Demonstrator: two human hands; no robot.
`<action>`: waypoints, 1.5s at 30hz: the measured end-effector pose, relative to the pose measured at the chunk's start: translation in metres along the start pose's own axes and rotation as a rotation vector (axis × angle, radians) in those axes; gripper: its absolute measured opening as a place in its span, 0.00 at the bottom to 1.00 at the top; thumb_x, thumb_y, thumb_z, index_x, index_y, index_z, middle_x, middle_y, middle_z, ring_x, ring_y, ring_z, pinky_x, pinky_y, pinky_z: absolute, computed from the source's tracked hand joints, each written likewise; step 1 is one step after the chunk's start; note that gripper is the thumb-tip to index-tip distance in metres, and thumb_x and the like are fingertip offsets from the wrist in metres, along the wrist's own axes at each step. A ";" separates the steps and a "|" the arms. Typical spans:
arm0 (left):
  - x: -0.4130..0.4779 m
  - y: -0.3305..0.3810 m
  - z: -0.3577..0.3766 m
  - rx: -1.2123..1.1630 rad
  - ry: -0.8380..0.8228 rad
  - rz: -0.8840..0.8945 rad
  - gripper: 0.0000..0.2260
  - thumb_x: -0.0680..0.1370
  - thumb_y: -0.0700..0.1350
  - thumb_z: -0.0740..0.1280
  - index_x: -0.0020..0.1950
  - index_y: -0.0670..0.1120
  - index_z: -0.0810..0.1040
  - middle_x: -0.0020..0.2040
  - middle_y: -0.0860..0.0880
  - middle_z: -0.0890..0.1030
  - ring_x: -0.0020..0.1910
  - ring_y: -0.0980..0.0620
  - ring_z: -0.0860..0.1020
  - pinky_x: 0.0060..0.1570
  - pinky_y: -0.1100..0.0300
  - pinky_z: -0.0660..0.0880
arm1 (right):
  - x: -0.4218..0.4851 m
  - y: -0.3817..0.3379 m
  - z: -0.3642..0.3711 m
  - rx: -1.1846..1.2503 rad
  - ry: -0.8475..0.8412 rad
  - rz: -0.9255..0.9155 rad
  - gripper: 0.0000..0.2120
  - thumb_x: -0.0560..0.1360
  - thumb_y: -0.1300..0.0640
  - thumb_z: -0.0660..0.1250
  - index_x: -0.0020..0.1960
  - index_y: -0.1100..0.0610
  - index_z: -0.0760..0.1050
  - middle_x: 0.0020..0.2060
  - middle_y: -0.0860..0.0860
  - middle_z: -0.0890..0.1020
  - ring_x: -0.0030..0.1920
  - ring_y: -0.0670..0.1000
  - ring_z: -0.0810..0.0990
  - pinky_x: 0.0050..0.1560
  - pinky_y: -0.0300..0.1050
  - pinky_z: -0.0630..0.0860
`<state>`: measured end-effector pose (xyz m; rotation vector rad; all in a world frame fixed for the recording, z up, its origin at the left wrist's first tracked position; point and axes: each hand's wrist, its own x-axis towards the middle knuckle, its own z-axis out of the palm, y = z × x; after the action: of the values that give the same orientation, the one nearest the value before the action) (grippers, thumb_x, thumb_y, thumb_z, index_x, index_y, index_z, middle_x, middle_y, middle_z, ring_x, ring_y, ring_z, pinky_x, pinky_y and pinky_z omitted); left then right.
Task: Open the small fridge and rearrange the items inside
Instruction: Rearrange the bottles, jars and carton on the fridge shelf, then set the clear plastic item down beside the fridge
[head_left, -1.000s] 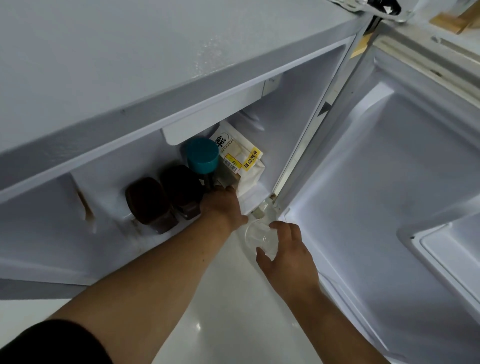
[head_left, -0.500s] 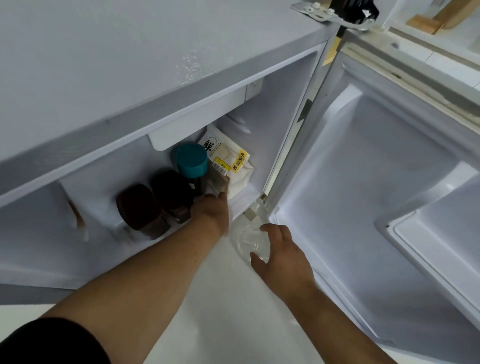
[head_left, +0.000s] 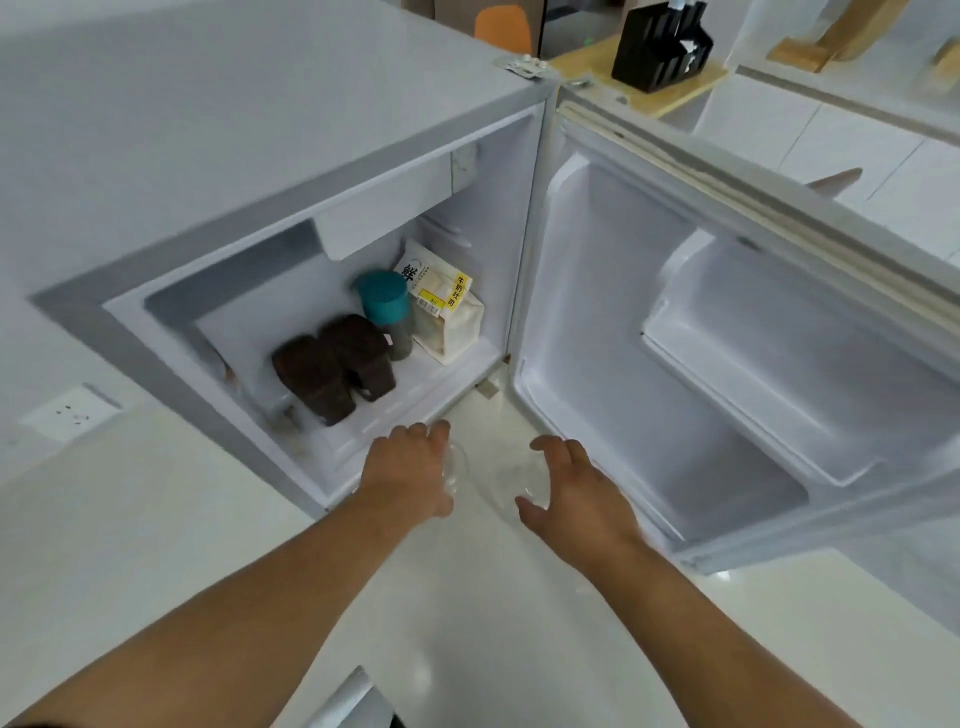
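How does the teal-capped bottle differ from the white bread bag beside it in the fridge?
The teal-capped bottle is a narrow cylinder with a dark body; the white bread bag is a wider, soft pack with a yellow label. The bottle's top is a wide teal cap, while the bag's top is folded and printed. The bottle stands next to the two brown containers; the bag stands by the hinge-side wall. Both stand upright on the same fridge floor, untouched by either hand.
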<state>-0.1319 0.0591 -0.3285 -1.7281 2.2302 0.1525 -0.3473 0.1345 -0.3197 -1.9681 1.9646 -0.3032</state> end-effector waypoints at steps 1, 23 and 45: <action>-0.016 0.001 0.000 0.030 0.016 0.017 0.42 0.66 0.64 0.73 0.75 0.51 0.62 0.64 0.47 0.77 0.60 0.45 0.75 0.57 0.50 0.73 | -0.009 -0.002 -0.002 -0.010 -0.004 -0.018 0.31 0.72 0.39 0.70 0.70 0.43 0.60 0.64 0.47 0.75 0.46 0.50 0.81 0.36 0.43 0.74; -0.176 -0.205 0.110 -0.281 -0.135 -0.179 0.40 0.67 0.57 0.75 0.74 0.52 0.60 0.65 0.48 0.69 0.58 0.44 0.75 0.46 0.50 0.79 | -0.045 -0.208 0.102 -0.095 -0.285 -0.273 0.28 0.74 0.45 0.68 0.70 0.48 0.63 0.62 0.51 0.71 0.52 0.55 0.80 0.44 0.53 0.81; -0.161 -0.247 0.164 -0.242 -0.072 -0.101 0.45 0.69 0.69 0.68 0.80 0.52 0.56 0.78 0.48 0.64 0.69 0.44 0.70 0.63 0.49 0.73 | -0.037 -0.240 0.172 -0.094 -0.312 -0.254 0.31 0.75 0.39 0.66 0.72 0.47 0.60 0.65 0.48 0.70 0.56 0.53 0.76 0.45 0.48 0.78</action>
<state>0.1703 0.1873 -0.4067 -1.9200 2.1400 0.4718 -0.0600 0.1830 -0.3817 -2.1750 1.5648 0.0371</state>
